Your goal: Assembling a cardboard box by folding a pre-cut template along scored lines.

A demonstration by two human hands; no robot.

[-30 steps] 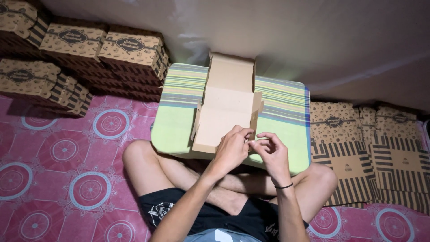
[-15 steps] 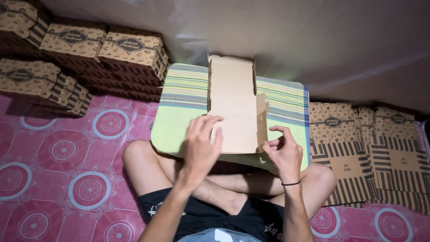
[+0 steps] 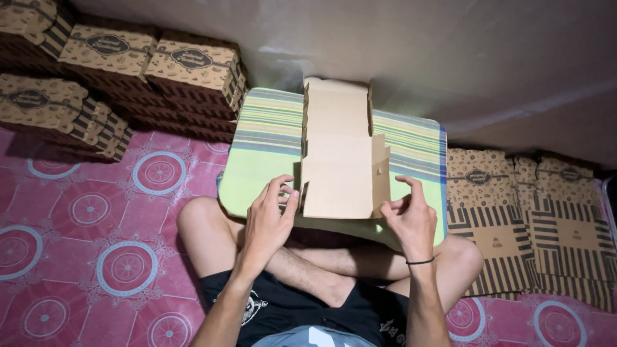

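Both hands at near corners of flat cardboard box blank (image 3: 340, 160) on striped green cushion (image 3: 263, 154).
Left hand (image 3: 268, 222): grip loose, fingertips on left flap. Right hand (image 3: 409, 218): grip open, fingers curled, holding nothing.

Single view only; no second view shares the scene. The head-worn camera looks steeply down and forward over the seated person's crossed legs, at close range. The left hand (image 3: 267, 222) and right hand (image 3: 406, 220) sit just below centre, at the near edge of the flat cardboard box (image 3: 340, 157). The striped cushion (image 3: 267, 144) fills the centre. Stacked boxes (image 3: 122, 61) lie at 10 o'clock, flat cartons (image 3: 533, 218) at 3 o'clock, the wall at 12 o'clock.
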